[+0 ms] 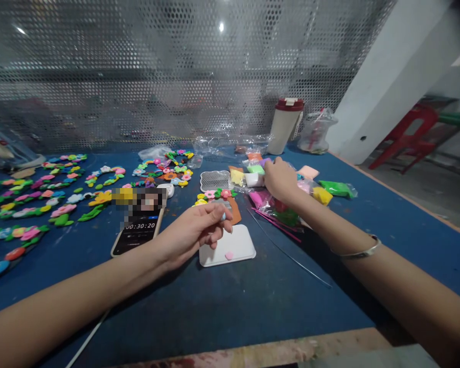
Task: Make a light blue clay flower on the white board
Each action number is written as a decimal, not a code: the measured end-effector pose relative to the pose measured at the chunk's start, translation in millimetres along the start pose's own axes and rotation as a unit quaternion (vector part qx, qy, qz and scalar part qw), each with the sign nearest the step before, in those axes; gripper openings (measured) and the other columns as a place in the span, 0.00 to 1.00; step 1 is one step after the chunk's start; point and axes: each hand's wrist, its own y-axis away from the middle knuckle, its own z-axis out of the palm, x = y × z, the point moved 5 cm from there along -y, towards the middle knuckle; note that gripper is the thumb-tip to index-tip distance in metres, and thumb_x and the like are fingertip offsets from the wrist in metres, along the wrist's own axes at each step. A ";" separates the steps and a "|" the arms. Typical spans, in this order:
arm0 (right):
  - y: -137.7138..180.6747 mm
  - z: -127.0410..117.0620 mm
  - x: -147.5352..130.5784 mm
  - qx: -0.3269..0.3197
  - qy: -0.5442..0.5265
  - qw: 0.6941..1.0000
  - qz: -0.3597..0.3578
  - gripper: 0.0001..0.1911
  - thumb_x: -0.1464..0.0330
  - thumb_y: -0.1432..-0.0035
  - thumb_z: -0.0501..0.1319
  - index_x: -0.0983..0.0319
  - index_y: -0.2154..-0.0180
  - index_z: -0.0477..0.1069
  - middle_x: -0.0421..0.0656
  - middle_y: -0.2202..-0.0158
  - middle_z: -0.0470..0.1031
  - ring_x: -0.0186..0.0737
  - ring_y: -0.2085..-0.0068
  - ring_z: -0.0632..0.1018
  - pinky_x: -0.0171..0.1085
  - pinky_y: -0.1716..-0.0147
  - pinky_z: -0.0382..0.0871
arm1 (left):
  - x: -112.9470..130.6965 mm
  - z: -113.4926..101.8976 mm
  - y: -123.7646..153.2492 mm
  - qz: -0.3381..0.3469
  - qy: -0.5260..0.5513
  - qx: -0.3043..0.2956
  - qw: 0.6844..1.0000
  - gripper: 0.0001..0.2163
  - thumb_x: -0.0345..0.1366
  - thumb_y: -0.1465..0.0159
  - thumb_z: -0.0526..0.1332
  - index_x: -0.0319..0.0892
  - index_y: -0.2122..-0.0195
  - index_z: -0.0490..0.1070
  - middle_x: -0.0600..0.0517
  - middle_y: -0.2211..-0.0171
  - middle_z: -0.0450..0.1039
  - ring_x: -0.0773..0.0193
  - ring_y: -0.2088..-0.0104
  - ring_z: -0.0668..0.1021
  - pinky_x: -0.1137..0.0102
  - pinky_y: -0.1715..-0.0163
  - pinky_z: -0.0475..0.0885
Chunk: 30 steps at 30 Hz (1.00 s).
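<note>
My left hand (199, 230) hovers above a white plastic board (241, 244), pinching a small pale blue clay piece (223, 216) between thumb and fingers. A small pink clay piece (229, 255) lies on the board, just below that hand. My right hand (281, 180) is among clear plastic bags of coloured modelling clay (253, 176), fingertips against the bags near a purple lump (266, 162). Whether those fingers grip anything is hidden. Clay flowers on a brown strip (218, 197) lie beyond the board, partly behind my left hand.
A phone (137, 237) showing a timer lies left of my left hand. Many clay flower pieces (34, 202) cover the blue work table (230, 306) at left. A thin wire (291, 258), a mesh pad (214, 180), and a cream cup (283, 125) stand nearby, before a perforated metal screen (157, 66).
</note>
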 end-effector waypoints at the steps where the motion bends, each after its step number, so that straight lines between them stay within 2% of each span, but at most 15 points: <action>1: -1.4 -0.3 0.8 0.005 -0.023 1.000 0.002 0.16 0.65 0.38 0.58 0.64 0.49 0.66 0.48 0.50 0.70 0.43 0.54 0.75 0.47 0.57 0.72 | -0.3 -1.0 -0.2 0.000 -0.011 0.002 1.000 0.11 0.40 0.38 0.61 0.36 0.71 0.70 0.55 0.79 0.69 0.78 0.84 0.65 0.83 0.83 0.63; 5: -9.3 -10.1 9.3 0.044 -0.144 0.988 0.018 0.09 0.70 0.39 0.57 0.65 0.57 0.71 0.50 0.58 0.75 0.47 0.55 0.75 0.47 0.57 0.69 | -0.6 -2.9 0.5 -0.002 -0.057 0.005 0.998 0.14 0.42 0.39 0.61 0.36 0.74 0.69 0.55 0.81 0.68 0.76 0.82 0.67 0.82 0.82 0.63; 8: -9.8 -17.7 16.8 0.053 -0.263 0.963 0.032 0.06 0.71 0.42 0.57 0.66 0.63 0.71 0.50 0.65 0.76 0.46 0.61 0.77 0.43 0.61 0.69 | 4.8 -3.0 2.2 0.016 -0.086 0.011 0.996 0.13 0.43 0.37 0.58 0.39 0.73 0.67 0.56 0.80 0.66 0.73 0.81 0.68 0.79 0.82 0.64; 11: 3.1 -16.8 17.1 0.005 -0.388 0.921 0.035 0.05 0.70 0.44 0.58 0.65 0.69 0.71 0.45 0.73 0.74 0.39 0.71 0.76 0.39 0.69 0.70 | 12.5 -3.2 3.6 0.039 -0.123 0.023 0.991 0.17 0.46 0.36 0.55 0.40 0.78 0.62 0.58 0.82 0.60 0.72 0.82 0.67 0.78 0.82 0.64; 13: 18.3 -14.4 13.1 -0.040 -0.458 0.888 0.026 0.06 0.68 0.45 0.59 0.63 0.73 0.70 0.43 0.76 0.73 0.37 0.73 0.75 0.38 0.70 0.71 | 16.7 -2.7 4.0 0.055 -0.151 0.033 0.986 0.18 0.46 0.36 0.55 0.40 0.79 0.62 0.57 0.82 0.61 0.73 0.82 0.66 0.78 0.81 0.64; 16: 39.3 -11.7 8.5 -0.090 -0.528 0.845 0.013 0.08 0.66 0.48 0.61 0.62 0.75 0.70 0.43 0.74 0.74 0.36 0.72 0.76 0.38 0.67 0.74 | 19.9 -0.2 4.3 0.075 -0.186 0.040 0.979 0.12 0.42 0.35 0.56 0.39 0.71 0.68 0.56 0.78 0.67 0.71 0.78 0.69 0.77 0.77 0.66; 19: 43.3 -8.3 10.9 -0.105 -0.556 0.824 0.016 0.08 0.63 0.48 0.62 0.61 0.72 0.71 0.46 0.69 0.76 0.37 0.68 0.78 0.39 0.65 0.75 | 20.9 3.3 5.0 0.097 -0.211 0.041 0.972 0.07 0.37 0.36 0.55 0.42 0.60 0.69 0.55 0.72 0.68 0.69 0.73 0.72 0.74 0.74 0.69; 21: 34.4 -4.6 15.0 -0.100 -0.551 0.828 0.024 0.09 0.62 0.46 0.61 0.61 0.70 0.71 0.48 0.66 0.77 0.38 0.66 0.79 0.39 0.63 0.75 | 20.9 4.4 5.4 0.106 -0.234 0.045 0.965 0.07 0.35 0.35 0.54 0.42 0.58 0.68 0.56 0.71 0.67 0.69 0.73 0.71 0.73 0.72 0.69; 23: 20.8 -1.1 19.8 -0.103 -0.522 0.846 0.030 0.10 0.61 0.45 0.59 0.62 0.69 0.71 0.50 0.66 0.78 0.40 0.65 0.79 0.40 0.64 0.75 | 20.7 3.8 5.6 0.104 -0.273 0.058 0.955 0.07 0.36 0.35 0.55 0.42 0.59 0.68 0.57 0.73 0.66 0.70 0.75 0.70 0.73 0.72 0.67; 26: 2.8 -3.6 31.8 -0.124 -0.434 0.892 0.030 0.12 0.60 0.46 0.60 0.63 0.70 0.72 0.51 0.70 0.78 0.43 0.68 0.79 0.42 0.68 0.74 | 21.2 2.0 5.2 0.096 -0.317 0.074 0.941 0.07 0.38 0.36 0.57 0.42 0.60 0.69 0.58 0.77 0.64 0.70 0.76 0.69 0.74 0.73 0.64; 28: -2.4 -14.4 47.2 -0.116 -0.348 0.930 0.030 0.10 0.62 0.49 0.63 0.63 0.70 0.72 0.49 0.73 0.77 0.45 0.69 0.78 0.43 0.69 0.71 | 19.7 1.8 4.1 0.085 -0.304 0.068 0.946 0.08 0.39 0.36 0.57 0.41 0.61 0.68 0.58 0.77 0.65 0.70 0.76 0.69 0.74 0.74 0.64; 30: -0.1 -28.1 64.5 -0.108 -0.252 0.962 0.015 0.07 0.67 0.57 0.68 0.62 0.74 0.71 0.47 0.75 0.75 0.48 0.68 0.76 0.44 0.69 0.67 | 16.5 2.2 2.4 0.071 -0.268 0.055 0.959 0.08 0.40 0.37 0.57 0.41 0.61 0.67 0.56 0.75 0.66 0.69 0.76 0.70 0.72 0.74 0.66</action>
